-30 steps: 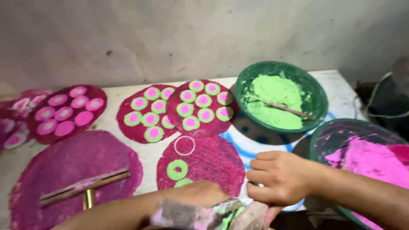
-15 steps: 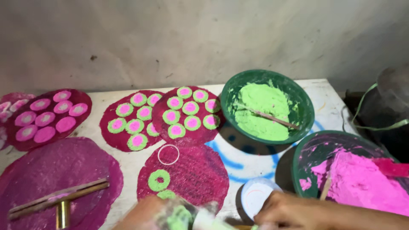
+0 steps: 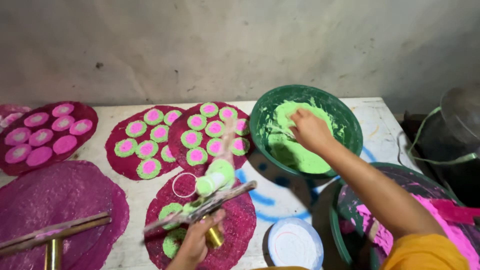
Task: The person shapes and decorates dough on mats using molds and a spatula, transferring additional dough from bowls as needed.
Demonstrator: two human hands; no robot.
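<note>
Grip: left hand [image 3: 192, 243] is closed around the brass stem of a wooden-barred press tool [image 3: 200, 207] near the tabletop's front edge; a green-smeared lump clings to the bar, which slants up to the right.
Right hand: right hand [image 3: 310, 131] reaches into the green bowl [image 3: 345, 117], fingers curled down on the green paste [image 3: 292, 152]; whether they pinch a stick or only paste cannot be told.
Green bowl: sits toward the back right of the white table [image 3: 380, 115], just right of the decorated discs.
Disc under the tool: a dark magenta disc [image 3: 240, 225] lies at the front centre, carrying a thin white ring [image 3: 184, 185] and green rings [image 3: 171, 210] at its left side, partly under the tool.
Finished discs: two magenta discs [image 3: 165, 140] dotted with green-and-pink rounds lie side by side, overlapping, at the back centre.
Far left: another magenta disc with pink rounds [image 3: 47, 135] rests at the back left edge.
Front left: a large plain magenta sheet [image 3: 60, 200] holds a second wooden press [image 3: 52, 232] with a brass stem.
Front right: a dark bowl of pink paste [image 3: 430, 210] sits at the right front corner, under the right forearm; a small white lid [image 3: 295, 245] lies just beside it on the table.
</note>
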